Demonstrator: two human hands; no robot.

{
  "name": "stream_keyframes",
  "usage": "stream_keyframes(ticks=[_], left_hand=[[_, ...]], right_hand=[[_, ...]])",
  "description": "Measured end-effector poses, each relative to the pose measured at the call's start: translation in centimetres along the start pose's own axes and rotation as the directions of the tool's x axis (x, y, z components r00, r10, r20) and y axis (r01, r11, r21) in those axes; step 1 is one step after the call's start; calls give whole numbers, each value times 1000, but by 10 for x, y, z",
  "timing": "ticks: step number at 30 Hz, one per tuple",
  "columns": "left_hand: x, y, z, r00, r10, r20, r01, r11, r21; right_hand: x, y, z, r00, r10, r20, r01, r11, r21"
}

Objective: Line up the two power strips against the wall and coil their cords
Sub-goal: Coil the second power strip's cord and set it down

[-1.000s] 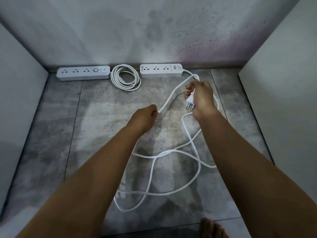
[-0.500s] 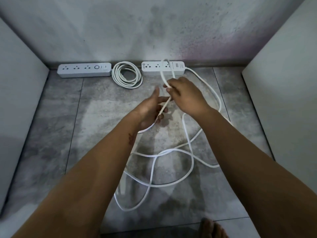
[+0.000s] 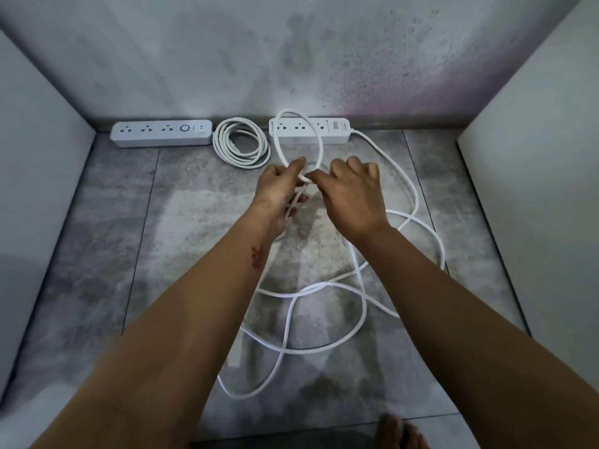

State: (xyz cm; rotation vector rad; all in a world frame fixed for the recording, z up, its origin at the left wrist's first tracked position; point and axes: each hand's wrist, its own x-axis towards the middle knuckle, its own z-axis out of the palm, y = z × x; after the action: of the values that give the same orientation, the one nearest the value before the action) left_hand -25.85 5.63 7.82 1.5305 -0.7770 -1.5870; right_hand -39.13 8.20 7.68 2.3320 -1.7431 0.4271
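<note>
Cord [image 3: 293, 110] is pinched where it crosses itself: left hand [image 3: 278, 186] curled around it, right hand [image 3: 350, 192] fingertips nipping it. The straight run of a second ago is now a first loop over the right power strip [image 3: 334, 132]. Most slack lies uncoiled on the floor [image 3: 201, 241].

The grey tiled floor [image 3: 113, 254] carries 2 strips along the top: upper-left power strip [image 3: 161, 133], upper-centre power strip [image 3: 337, 135], a coiled cord [image 3: 227, 153] between them. A loose cord [image 3: 365, 306] sprawls mid-frame.
</note>
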Motion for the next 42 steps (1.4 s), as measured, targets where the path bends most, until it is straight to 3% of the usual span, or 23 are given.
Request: stream_keyframes(ticks=[5, 8, 10, 12, 14, 16, 23, 27, 31, 36, 37, 38, 40, 41, 42], left_hand=[[0, 7, 4, 999, 9, -50, -14, 996, -91], [4, 10, 1, 1000, 16, -15, -18, 995, -102], [2, 8, 0, 998, 14, 53, -11, 998, -57], [0, 6, 0, 992, -12, 127, 15, 1000, -27], [-4, 4, 1, 982, -41, 185, 45, 999, -21], [-6, 3, 2, 971, -63, 229, 67, 998, -12], [-12, 2, 4, 918, -81, 388, 68, 997, 47], [-16, 13, -4, 871, -127, 475, 108, 992, 68], [-7, 31, -10, 955, -67, 289, 68, 998, 4], [2, 42, -15, 983, 106, 149, -143, 952, 271], [5, 40, -17, 973, 182, 145, -227, 882, 413], [9, 37, -20, 944, 281, 173, -327, 723, 609], [14, 25, -26, 835, 450, 317, -431, 178, 885], [12, 20, -28, 758, 499, 419, -462, -43, 886], [11, 14, -29, 683, 516, 516, -500, -184, 846]], right_hand=[[-2, 1, 1, 996, 95, -1, -94, 990, 105], [-7, 5, 2, 970, 215, 115, -240, 928, 287], [-7, 3, -1, 899, 363, 245, -438, 766, 472], [-1, 0, -5, 782, 514, 353, -607, 495, 622], [8, -3, -7, 692, 586, 422, -666, 293, 686], [14, -4, -8, 671, 596, 442, -656, 199, 728], [22, 0, -4, 657, 628, 418, -668, 228, 708], [20, 5, -8, 704, 606, 370, -636, 306, 708], [21, 8, -7, 776, 531, 340, -590, 421, 689], [22, 8, -4, 787, 483, 384, -581, 368, 726], [22, 8, -3, 790, 470, 393, -580, 368, 727], [22, 9, -2, 802, 447, 396, -571, 382, 726], [24, 10, -3, 839, 356, 411, -538, 425, 728], [25, 8, -5, 856, 295, 425, -516, 446, 731], [27, 6, -6, 870, 233, 434, -492, 465, 736]])
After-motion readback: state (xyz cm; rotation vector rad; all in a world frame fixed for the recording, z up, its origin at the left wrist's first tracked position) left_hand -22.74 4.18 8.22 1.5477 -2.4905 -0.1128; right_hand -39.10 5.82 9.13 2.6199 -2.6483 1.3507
